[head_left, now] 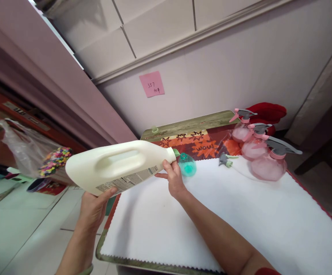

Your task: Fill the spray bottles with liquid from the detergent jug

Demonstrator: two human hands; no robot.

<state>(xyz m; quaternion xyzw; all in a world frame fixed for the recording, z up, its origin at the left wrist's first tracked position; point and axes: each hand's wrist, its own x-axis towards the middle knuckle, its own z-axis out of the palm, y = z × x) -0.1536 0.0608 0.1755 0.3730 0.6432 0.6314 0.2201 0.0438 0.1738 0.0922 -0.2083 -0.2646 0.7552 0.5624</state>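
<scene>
A large cream jug (120, 160) with a moulded handle and a printed label lies tilted nearly on its side in the air. My left hand (94, 208) grips its lower body from beneath, thumb over the label. At the neck, my right hand (172, 177) has its fingers closed around the jug just below the white collar. The green spout (176, 152) points at the mouth of a small round teal bottle (187, 168), which stands on the table without a top and has teal liquid or tint inside. Whether liquid is flowing cannot be made out.
A grey-and-green spray head (226, 161) with its tube lies on the white cloth (166, 233). Several pink spray bottles (269, 168) stand at the right. A small green cap (155, 130) sits at the table's back edge, near the wall (212, 76).
</scene>
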